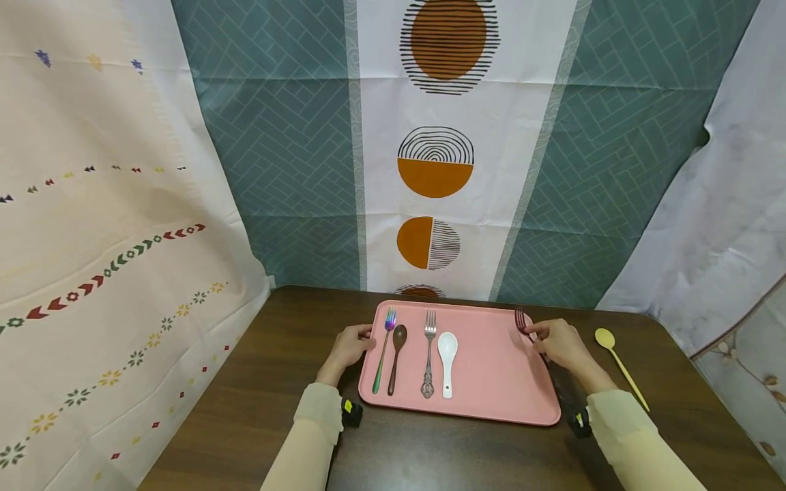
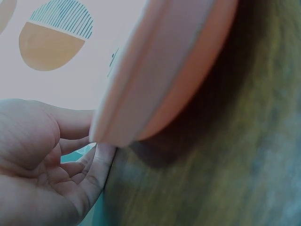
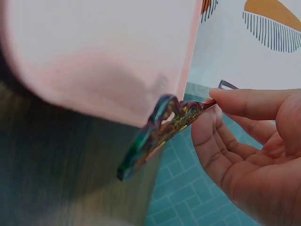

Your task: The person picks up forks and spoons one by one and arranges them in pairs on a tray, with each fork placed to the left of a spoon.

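A pink tray (image 1: pixel 491 368) lies on the brown table. My left hand (image 1: pixel 350 346) holds the tray's left edge, thumb on the rim and fingers below it, as the left wrist view shows. At the tray's right edge, my right hand (image 1: pixel 557 344) pinches a dark, iridescent fork (image 3: pixel 171 120) between thumb and fingers. Its ornate handle points toward the wrist camera and its tines point away. On the tray, from left to right, lie a rainbow-coloured fork (image 1: pixel 383 351), a dark brown spoon (image 1: pixel 399 337), a silver fork (image 1: pixel 428 354) and a white spoon (image 1: pixel 447 348).
A yellow spoon (image 1: pixel 604 338) lies on the table (image 1: pixel 295 327) to the right of the tray, beyond my right hand. A patterned curtain (image 1: pixel 295 170) hangs behind the table's far edge, and a white cloth (image 1: pixel 123 273) hangs at the left.
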Demonstrator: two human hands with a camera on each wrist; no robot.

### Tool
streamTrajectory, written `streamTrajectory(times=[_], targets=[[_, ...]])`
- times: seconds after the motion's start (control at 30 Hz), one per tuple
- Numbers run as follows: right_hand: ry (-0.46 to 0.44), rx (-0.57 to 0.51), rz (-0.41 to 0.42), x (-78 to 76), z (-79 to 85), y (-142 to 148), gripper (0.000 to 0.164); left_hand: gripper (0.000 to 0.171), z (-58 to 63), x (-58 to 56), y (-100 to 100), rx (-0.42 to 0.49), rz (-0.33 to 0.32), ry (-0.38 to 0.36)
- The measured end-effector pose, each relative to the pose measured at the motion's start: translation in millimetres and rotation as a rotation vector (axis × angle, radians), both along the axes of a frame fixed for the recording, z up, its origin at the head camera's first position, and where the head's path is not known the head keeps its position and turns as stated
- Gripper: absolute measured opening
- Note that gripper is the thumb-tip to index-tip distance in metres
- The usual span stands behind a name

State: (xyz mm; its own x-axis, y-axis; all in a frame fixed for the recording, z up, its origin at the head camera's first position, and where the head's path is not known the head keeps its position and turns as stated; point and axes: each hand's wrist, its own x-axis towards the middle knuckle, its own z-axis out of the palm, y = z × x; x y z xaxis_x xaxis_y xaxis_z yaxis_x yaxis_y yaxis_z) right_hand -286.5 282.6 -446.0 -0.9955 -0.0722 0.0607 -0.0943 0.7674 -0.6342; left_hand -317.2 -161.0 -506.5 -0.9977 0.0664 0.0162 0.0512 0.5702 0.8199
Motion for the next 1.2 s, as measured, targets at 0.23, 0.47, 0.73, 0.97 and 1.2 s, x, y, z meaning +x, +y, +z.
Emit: streamTrajectory(times=[0.23,0.47,0.73,0.97,1.2], targets=[[-0.022,-0.013,0.006,-4.2,0.0,-13,0.038,0.043,-0.3,-0.1,-1,0.008,0.009,-0.015],[-0.021,-0.001,0.02,-7.9,-3.9,-26,0.039,0.043,0.3,0.5,0,0.012,0.007,-0.013],[-0.031,0.007,0.045,-7.6,-5.7,-39,0.039,0.043,0.6,0.4,2,0.009,0.006,-0.014],[-0.048,0.014,0.037,-9.8,-8.3,-49,0.039,0.043,0.8,0.6,2,0.013,0.007,-0.022],[-0.029,-0.026,0.087,-15.2,-17.9,-57,0.039,0.044,0.8,0.8,0,0.011,0.008,-0.022]])
